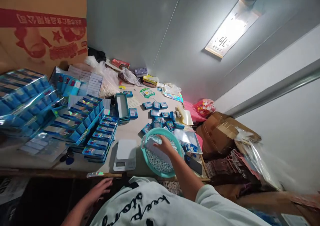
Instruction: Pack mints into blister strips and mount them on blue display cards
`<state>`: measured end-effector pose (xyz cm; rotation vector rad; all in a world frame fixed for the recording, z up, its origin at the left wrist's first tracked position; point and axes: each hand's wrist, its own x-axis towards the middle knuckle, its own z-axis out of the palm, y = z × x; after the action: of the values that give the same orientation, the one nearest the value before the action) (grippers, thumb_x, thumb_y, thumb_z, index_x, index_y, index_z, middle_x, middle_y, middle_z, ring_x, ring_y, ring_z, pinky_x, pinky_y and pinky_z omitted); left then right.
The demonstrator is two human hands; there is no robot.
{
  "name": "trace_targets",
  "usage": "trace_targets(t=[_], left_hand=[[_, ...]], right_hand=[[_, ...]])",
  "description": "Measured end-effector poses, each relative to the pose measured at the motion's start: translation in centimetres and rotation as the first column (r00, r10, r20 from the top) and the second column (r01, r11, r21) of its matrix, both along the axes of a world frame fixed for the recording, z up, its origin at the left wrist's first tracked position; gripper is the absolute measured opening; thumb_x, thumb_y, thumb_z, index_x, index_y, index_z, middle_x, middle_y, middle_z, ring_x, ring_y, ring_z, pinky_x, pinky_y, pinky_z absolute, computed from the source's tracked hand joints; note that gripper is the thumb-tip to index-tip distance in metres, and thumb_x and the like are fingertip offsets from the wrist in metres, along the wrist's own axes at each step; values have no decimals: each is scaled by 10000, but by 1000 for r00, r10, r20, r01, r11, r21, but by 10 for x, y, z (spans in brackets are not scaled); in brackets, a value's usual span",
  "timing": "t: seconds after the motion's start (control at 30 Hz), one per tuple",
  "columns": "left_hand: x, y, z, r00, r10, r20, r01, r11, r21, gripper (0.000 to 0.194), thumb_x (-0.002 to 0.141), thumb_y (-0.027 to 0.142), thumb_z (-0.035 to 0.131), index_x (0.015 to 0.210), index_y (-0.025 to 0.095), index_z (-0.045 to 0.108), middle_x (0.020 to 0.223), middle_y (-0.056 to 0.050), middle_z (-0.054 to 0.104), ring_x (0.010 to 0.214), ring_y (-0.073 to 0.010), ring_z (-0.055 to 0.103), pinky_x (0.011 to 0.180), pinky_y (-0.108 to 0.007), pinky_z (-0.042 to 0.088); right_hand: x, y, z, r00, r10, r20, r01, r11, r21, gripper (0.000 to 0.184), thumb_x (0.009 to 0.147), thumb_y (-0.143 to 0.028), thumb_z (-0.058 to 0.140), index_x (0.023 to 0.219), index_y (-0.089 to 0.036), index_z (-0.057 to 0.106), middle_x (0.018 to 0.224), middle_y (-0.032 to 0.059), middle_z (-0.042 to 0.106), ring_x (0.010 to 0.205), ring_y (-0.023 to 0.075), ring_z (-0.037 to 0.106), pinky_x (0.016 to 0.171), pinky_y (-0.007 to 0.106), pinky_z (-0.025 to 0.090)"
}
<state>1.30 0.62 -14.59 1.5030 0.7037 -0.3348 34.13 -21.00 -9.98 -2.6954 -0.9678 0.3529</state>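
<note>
My right hand (165,145) reaches into a teal basin (160,130) filled with small white pieces (157,164). Its fingers curl over a pale flat piece (153,149) lying on them. My left hand (100,189) hovers low by the table's front edge (50,172), fingers stretched out and holding nothing. A white digital scale (125,154) stands just left of the basin. Several small blue boxes (160,114) lie scattered behind the basin.
Stacks of flat blue boxes (100,137) and wrapped blue packs (22,95) crowd the left. An open teal box (122,107) stands mid-table. A big cardboard carton (42,29) rises at the far left; more cartons (220,132) and a red bag (203,106) sit right.
</note>
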Motion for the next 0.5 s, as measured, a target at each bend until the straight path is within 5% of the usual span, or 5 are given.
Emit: trace_targets(t=[0.1, 0.27, 0.37, 0.43, 0.5], left_hand=[[8, 12, 15, 999, -36, 41, 39, 995, -95, 693, 617, 838, 635, 927, 222, 703, 1018, -96, 757, 1046, -319, 690, 949, -481, 496], [14, 14, 67, 982, -120, 148, 147, 971, -187, 566, 777, 681, 629, 1066, 199, 704, 1079, -86, 743, 1092, -262, 664, 1021, -388, 461], [11, 14, 94, 979, -105, 177, 130, 982, -137, 466, 844, 593, 610, 1087, 204, 689, 1103, -86, 726, 1109, -268, 648, 1030, -411, 453], [11, 13, 107, 967, -10, 256, 19, 999, -31, 444, 867, 554, 605, 1142, 209, 652, 1141, -95, 703, 1119, -266, 639, 1034, -425, 454], [14, 12, 117, 909, 128, 397, -168, 984, 67, 509, 870, 515, 627, 1278, 219, 562, 1227, -113, 658, 1174, -263, 609, 1052, -434, 447]], right_hand=[[-4, -12, -2, 1000, 1, -20, -3, 997, -77, 705, 713, -380, 811, 1333, -127, 590, 1326, 206, 620, 1198, 372, 599, 1012, 458, 465], [-25, -33, 10, 1000, 17, 14, -17, 1000, 6, 336, 910, -275, 542, 1189, -160, 690, 1181, 151, 710, 1029, 302, 690, 892, 401, 533], [-39, -32, 48, 987, -51, 150, 25, 985, 172, 428, 1000, -263, 328, 1299, -165, 619, 1286, 151, 656, 1145, 283, 638, 966, 436, 503], [-51, -20, 86, 966, -84, 246, -6, 939, 343, 426, 1013, -304, 333, 1316, -174, 602, 1297, 140, 646, 1184, 262, 609, 1002, 424, 485], [-67, 2, 124, 952, -71, 297, -128, 789, 601, 337, 985, -341, 460, 1176, -180, 687, 1117, 120, 716, 1038, 252, 659, 931, 396, 518]])
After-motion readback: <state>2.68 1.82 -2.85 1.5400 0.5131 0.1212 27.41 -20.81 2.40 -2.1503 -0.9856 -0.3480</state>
